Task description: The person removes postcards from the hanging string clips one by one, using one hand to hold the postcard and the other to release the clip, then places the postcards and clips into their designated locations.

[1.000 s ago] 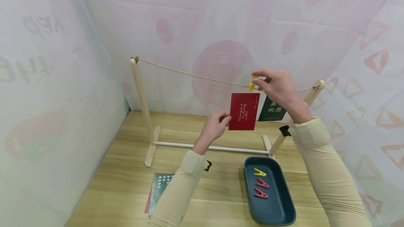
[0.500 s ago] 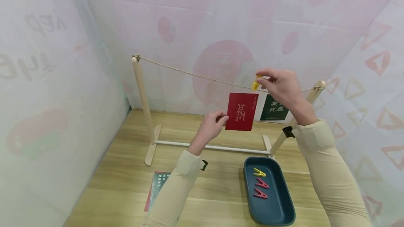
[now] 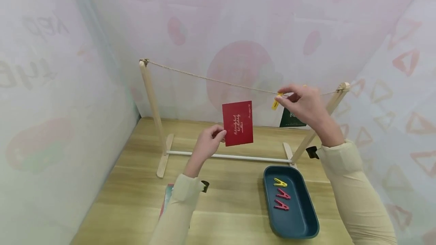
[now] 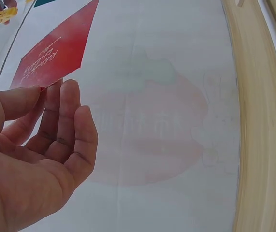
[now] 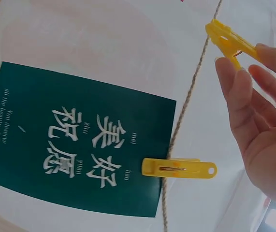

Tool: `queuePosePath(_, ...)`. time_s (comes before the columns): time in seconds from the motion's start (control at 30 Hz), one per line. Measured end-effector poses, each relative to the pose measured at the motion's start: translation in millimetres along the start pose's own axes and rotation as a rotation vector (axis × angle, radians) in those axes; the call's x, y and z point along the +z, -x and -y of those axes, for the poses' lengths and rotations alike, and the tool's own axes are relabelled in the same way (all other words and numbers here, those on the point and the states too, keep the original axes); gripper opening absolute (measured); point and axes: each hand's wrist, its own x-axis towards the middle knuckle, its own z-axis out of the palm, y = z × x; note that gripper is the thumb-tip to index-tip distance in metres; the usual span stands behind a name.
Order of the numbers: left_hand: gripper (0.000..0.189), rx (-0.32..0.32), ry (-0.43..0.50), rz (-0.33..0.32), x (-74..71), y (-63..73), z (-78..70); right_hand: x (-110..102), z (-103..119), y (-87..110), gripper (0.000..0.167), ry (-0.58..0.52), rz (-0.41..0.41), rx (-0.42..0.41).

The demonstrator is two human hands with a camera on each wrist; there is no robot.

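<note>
My left hand (image 3: 208, 141) pinches the left edge of a red card (image 3: 238, 124) between thumb and fingers, below the twine and apart from it. In the left wrist view the thumb and index finger meet at the corner of the red card (image 4: 55, 50). My right hand (image 3: 304, 105) pinches a yellow clothespin (image 3: 275, 103) by its handles at the twine (image 3: 238, 86). The right wrist view shows the clothespin's (image 5: 227, 41) nose at the twine. Beside it, a dark green card (image 5: 79, 140) hangs from the twine by another yellow clothespin (image 5: 179, 168).
The twine runs between two wooden posts (image 3: 153, 105), joined low down by a white rod (image 3: 245, 158). A dark blue tray (image 3: 296, 222) holds a yellow clothespin (image 3: 280, 182) and two red clothespins (image 3: 282, 205). Cards (image 3: 167, 196) lie partly under my left forearm.
My left hand has moved left with the red card, away from the right hand. The right hand has lowered slightly, and its clothespin now points downward at the twine.
</note>
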Motion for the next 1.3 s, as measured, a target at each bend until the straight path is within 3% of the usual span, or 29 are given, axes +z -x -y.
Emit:
queuePosePath(0.43, 0.017, -0.065, -0.071, -0.005, -10.4, 24.1, 30.6, 47, -11, 38.0, 0.026, -0.048, 0.144, 0.072)
queuePosePath(0.77, 0.016, -0.107, -0.118, 0.004, -27.2, 51.9, 43.2, 70, -21, 61.4, 0.024, -0.053, 0.223, 0.081)
queuePosePath(1.07, 0.017, -0.239, -0.093, -0.025, -42.8, 77.4, 63.2, 93, -31, 90.9, 0.028, -0.093, 0.348, 0.119)
queuePosePath(1.3, 0.019, -0.298, -0.085, -0.04, -53.8, 97.3, 75.4, 107, -47, 120.6, 0.03, -0.075, 0.441, 0.14)
